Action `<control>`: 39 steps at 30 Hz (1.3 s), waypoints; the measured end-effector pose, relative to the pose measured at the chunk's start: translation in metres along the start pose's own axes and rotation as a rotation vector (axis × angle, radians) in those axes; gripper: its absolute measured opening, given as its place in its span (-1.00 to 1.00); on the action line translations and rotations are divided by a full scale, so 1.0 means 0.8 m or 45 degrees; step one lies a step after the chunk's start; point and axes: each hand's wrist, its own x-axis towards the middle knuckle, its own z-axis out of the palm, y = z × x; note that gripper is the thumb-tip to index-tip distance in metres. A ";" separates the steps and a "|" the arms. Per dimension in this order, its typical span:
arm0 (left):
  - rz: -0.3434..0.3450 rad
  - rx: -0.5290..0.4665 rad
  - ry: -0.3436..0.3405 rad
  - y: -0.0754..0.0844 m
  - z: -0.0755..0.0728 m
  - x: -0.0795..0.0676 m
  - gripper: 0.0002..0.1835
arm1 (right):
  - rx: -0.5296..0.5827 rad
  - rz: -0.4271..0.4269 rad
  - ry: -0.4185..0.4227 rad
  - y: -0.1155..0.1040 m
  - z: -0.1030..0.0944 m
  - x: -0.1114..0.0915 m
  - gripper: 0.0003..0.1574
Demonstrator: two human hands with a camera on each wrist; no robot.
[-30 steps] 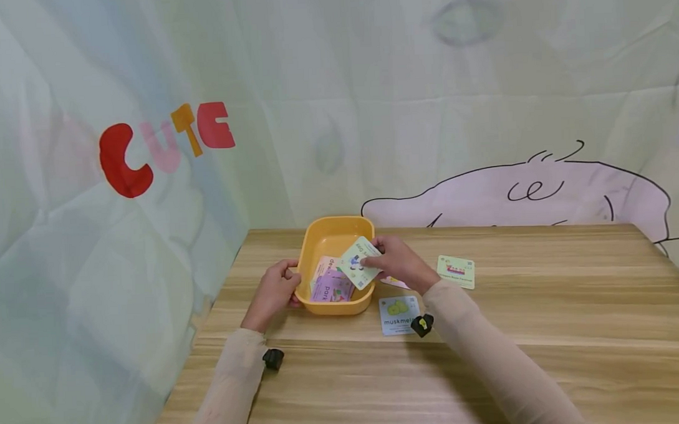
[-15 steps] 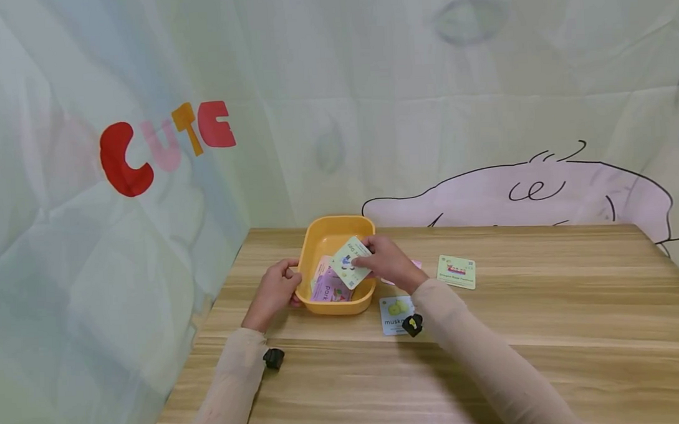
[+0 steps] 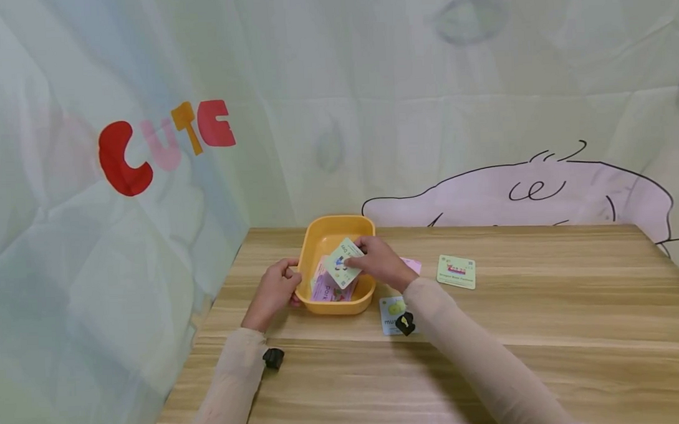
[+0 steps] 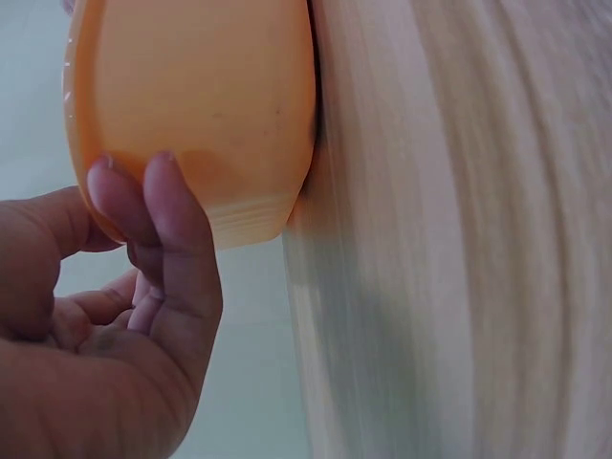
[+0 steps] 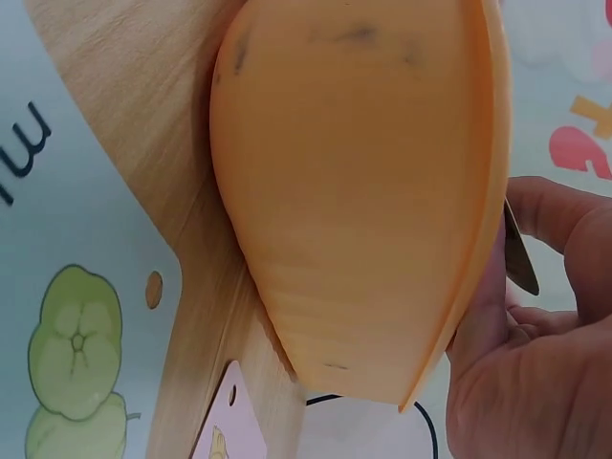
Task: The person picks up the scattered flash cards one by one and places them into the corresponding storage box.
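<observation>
My left hand (image 3: 272, 293) grips the left rim of a yellow plastic bin (image 3: 334, 308); the left wrist view has its thumb and fingers about the bin's edge. Over the bin, my right hand (image 3: 382, 260) pinches a pale green picture card (image 3: 339, 273), which is tilted. In the right wrist view only a thin edge of that card (image 5: 521, 258) shows past the bin wall. Beneath it in the bin lie a purple card (image 3: 322, 292) and at least one other, partly covered.
On the wooden table (image 3: 323, 375) a blue muskmelon card (image 3: 389, 324) lies partly under the right wrist's black camera (image 3: 405, 323). A pink card (image 3: 414, 265) is half hidden behind the right arm. Farther right lies a green dragon boat card (image 3: 456, 272). A printed curtain (image 3: 308, 126) stands behind.
My right hand has moved left with the pale green card, which is now farther over the bin and covers more of the cards inside. The left hand and bin have stayed put.
</observation>
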 end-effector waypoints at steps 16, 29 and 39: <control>-0.012 -0.002 -0.007 -0.002 -0.002 0.002 -0.55 | -0.049 0.063 0.007 0.002 -0.001 0.001 -0.69; -0.013 -0.012 -0.011 -0.001 -0.002 0.001 -0.55 | -0.061 0.082 0.019 0.002 -0.001 0.001 -0.68; 0.027 -0.015 -0.009 -0.002 -0.002 0.000 -0.54 | -0.054 0.096 0.016 0.001 0.000 -0.001 -0.70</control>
